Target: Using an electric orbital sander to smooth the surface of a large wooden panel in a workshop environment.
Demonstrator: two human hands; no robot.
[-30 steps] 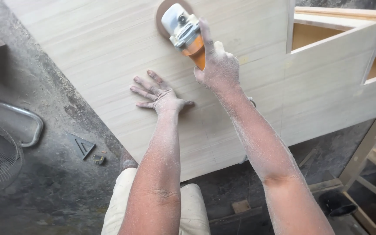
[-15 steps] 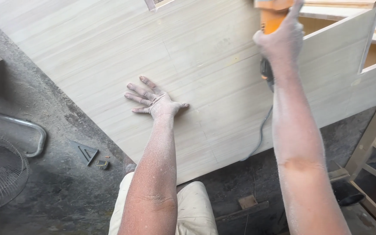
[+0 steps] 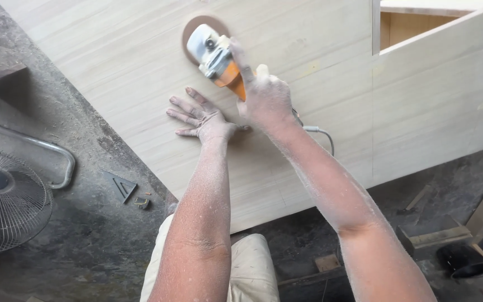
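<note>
The right hand (image 3: 264, 98) is gripping an orange-bodied, metal-headed disc sander (image 3: 216, 53), pressing its round pad flat on the large pale wooden panel (image 3: 320, 50); the left hand (image 3: 205, 120) is resting just near it, fingers spread wide, seemingly steadying the board.

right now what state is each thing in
right hand: gripping the orange sander
orange sander: disc flat on the panel
left hand: open, fingers spread, pressed flat on the panel
wooden panel: lying flat, pale, dusty
fan: on the floor, blades look still
set square: lying flat on the floor
</note>
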